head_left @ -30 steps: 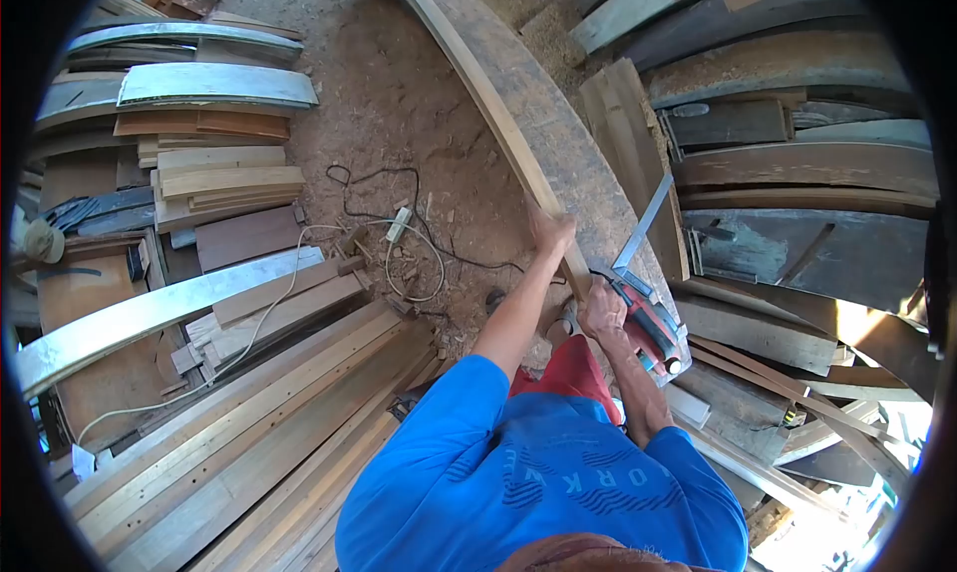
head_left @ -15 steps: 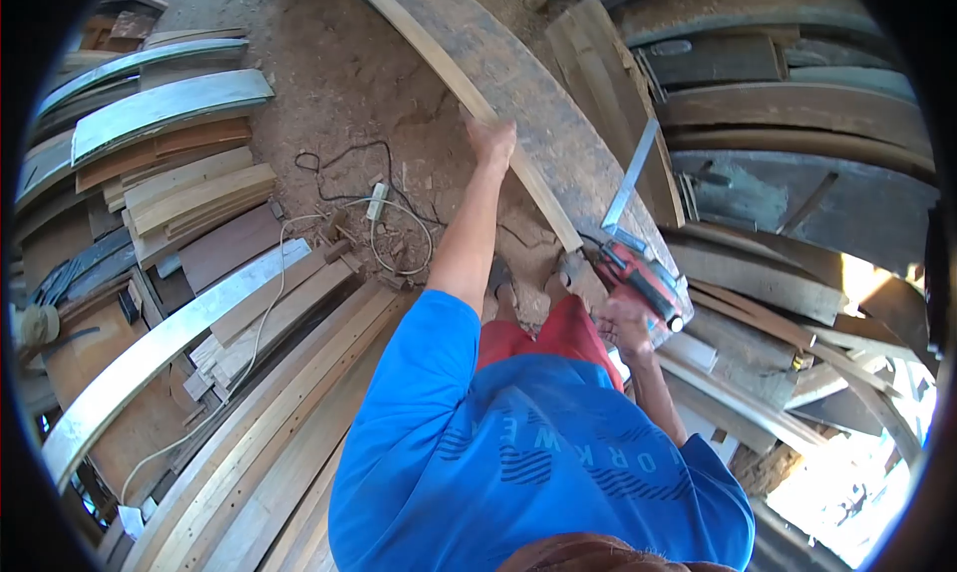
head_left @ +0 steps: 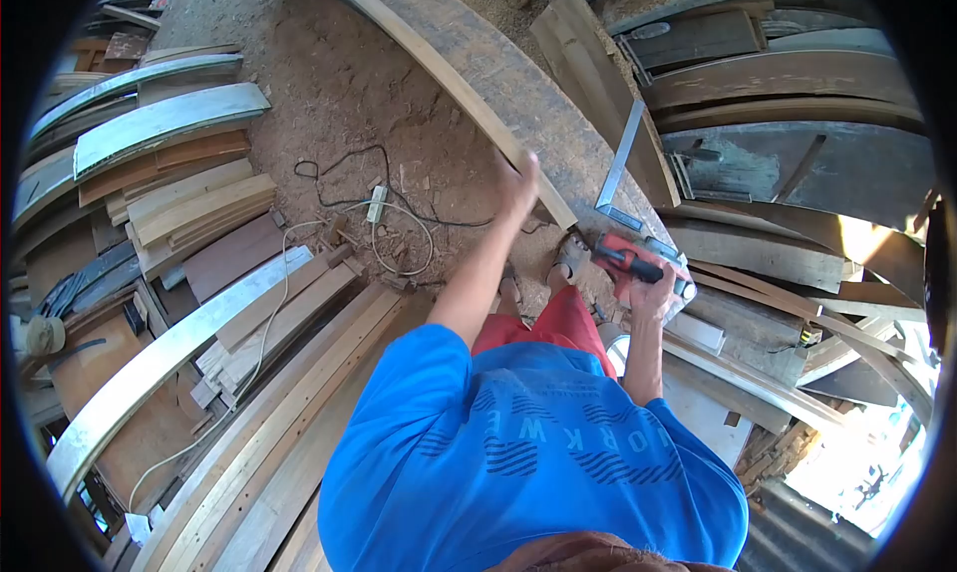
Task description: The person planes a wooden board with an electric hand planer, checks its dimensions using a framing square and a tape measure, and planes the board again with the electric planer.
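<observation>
R grip (head_left: 653, 295): closed round dark handle of red power tool (head_left: 625, 256), at near R end of counter (head_left: 563, 124). L grip (head_left: 518, 185): up at wood strip (head_left: 449, 77), a bit short of its near end; blurred, can't tell if fingers are clenched round it or just against it. Strip lies lengthwise along L edge of counter, running to far L; near end stops just L of tool. Metal square (head_left: 620, 163) w/ long blade pointing far, betw. strip and stacked R-side boards (head_left: 598, 84), short arm just beyond tool. Floor (head_left: 349, 94) L of counter: white power strip (head_left: 377, 204), dark cord (head_left: 387, 168) + pale cable (head_left: 432, 248) looped about it. Lumber stacks (head_left: 199, 208) on L, more wood (head_left: 788, 84) on R. My blue shirt (head_left: 538, 452), red shorts (head_left: 568, 328) at near side.
</observation>
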Tool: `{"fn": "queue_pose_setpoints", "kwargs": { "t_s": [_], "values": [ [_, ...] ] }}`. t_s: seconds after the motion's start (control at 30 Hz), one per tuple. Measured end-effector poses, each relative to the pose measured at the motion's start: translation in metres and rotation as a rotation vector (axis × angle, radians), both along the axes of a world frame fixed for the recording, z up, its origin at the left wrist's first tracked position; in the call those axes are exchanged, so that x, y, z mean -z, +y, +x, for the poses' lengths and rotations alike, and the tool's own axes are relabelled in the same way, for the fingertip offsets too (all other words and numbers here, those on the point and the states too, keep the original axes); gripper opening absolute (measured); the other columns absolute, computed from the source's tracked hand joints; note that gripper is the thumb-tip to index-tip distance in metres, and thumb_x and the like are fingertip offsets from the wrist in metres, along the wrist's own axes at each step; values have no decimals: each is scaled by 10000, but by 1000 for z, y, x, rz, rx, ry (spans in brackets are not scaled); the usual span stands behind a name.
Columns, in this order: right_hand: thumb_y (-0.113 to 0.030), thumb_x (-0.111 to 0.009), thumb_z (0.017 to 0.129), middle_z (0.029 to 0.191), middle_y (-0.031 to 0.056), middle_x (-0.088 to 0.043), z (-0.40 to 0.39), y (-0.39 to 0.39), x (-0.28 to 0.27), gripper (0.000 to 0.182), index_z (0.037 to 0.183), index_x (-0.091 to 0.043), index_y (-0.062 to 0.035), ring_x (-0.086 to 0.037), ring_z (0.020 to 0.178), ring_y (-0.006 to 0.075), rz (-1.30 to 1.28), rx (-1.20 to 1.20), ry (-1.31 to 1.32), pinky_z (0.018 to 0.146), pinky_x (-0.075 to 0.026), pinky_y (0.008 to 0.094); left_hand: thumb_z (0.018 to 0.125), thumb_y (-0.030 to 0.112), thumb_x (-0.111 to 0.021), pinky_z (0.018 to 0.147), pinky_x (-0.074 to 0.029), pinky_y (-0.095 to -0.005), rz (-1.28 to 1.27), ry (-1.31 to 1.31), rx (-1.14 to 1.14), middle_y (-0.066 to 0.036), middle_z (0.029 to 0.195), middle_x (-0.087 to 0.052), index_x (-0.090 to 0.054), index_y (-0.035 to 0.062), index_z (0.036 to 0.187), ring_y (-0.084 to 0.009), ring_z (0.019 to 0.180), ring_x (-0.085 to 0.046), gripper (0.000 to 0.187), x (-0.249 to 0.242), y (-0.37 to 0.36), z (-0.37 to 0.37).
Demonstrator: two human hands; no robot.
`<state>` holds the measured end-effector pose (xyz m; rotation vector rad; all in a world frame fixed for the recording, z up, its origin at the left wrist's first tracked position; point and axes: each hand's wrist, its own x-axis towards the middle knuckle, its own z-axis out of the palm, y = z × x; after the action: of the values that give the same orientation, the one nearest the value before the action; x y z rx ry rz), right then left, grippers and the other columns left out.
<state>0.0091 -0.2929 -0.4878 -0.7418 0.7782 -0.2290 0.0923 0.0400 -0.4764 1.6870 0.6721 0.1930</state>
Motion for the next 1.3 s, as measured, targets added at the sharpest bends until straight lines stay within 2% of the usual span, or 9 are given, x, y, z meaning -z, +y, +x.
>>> {"fn": "queue_pose_setpoints", "kwargs": {
  "t_s": [0.1, 0.13, 0.27, 0.4, 0.43, 0.47, 0.57, 0.8, 1.3],
  "values": [
    [-54, -569, 884, 863, 66, -589, -2, 13, -68, 133, 1016, -552, -64, -612, 794, 201, -164, -239, 97, 852, -558, 433, 972, 425, -598, 1191, -286, -436, -147, 48, 103, -367, 1516, -312, -90, -124, 1538, -426, 1427, -351, 938, 21, -46, -52],
    [-67, -592, 867, 790, 81, -605, 8, 37, -109, 131, 993, -572, -38, -607, 643, 172, -359, -281, 78, 655, -573, 354, 972, 386, -596, 1137, -353, -412, -259, -56, 118, -339, 1441, -411, -102, -110, 1537, -407, 1346, -448, 900, 24, -59, -62],
    [-244, -641, 887, 574, 41, -566, 22, 66, -183, 240, 867, -611, -7, -550, 461, 137, -958, -746, 136, 459, -481, 279, 920, 240, -624, 965, -482, -405, -281, 307, 397, -220, 1177, -624, -413, -51, 1415, -330, 1151, -604, 612, 23, -93, -109],
    [-425, -579, 998, 607, 22, -566, 54, 76, -203, 441, 911, -631, 4, -544, 492, 100, -766, -1179, 87, 458, -455, 271, 741, 3, -526, 1011, -475, -372, -317, -57, 1030, -102, 1219, -662, -573, 9, 1289, -205, 1177, -600, 550, 57, -132, -190],
    [-431, -568, 1007, 623, 17, -564, 65, 85, -206, 446, 935, -625, 5, -544, 505, 97, -658, -1204, 26, 462, -454, 271, 753, 12, -538, 1042, -456, -389, -506, -19, 1351, -138, 1213, -656, -604, 15, 1245, -236, 1209, -593, 497, 14, -125, -179],
    [-438, -557, 1016, 639, 11, -562, 76, 101, -212, 452, 959, -619, 6, -543, 518, 94, -551, -1227, -36, 465, -453, 271, 754, 9, -549, 1021, -464, -419, -247, 40, 1455, -179, 1173, -650, -613, 16, 1197, -295, 1191, -603, 448, 31, -133, -198],
    [-414, -544, 1030, 693, -5, -560, 107, 145, -211, 407, 984, -586, -12, -539, 557, 83, -417, -1387, -134, 484, -458, 263, 804, 205, -630, 856, -506, -437, -137, 87, 1140, -159, 972, -689, -649, 72, 997, -297, 995, -665, 235, 12, -115, -198],
    [-444, -547, 1019, 685, -7, -555, 151, 233, -174, 423, 982, -573, -23, -549, 564, 92, -583, -1662, -299, 501, -464, 274, 710, 148, -729, 656, -488, -464, 220, 155, 478, -170, 761, -635, -596, 43, 799, -340, 729, -647, 192, 8, -43, -173],
    [-391, -531, 1028, 652, -6, -563, 280, 434, -148, 381, 876, -591, -47, -544, 522, 97, -864, -1614, -455, 476, -452, 300, 783, 166, -690, 773, -514, -460, 48, 373, 274, -239, 891, -660, -633, 42, 996, -399, 875, -662, 253, 31, 57, -125]
  ]
}}
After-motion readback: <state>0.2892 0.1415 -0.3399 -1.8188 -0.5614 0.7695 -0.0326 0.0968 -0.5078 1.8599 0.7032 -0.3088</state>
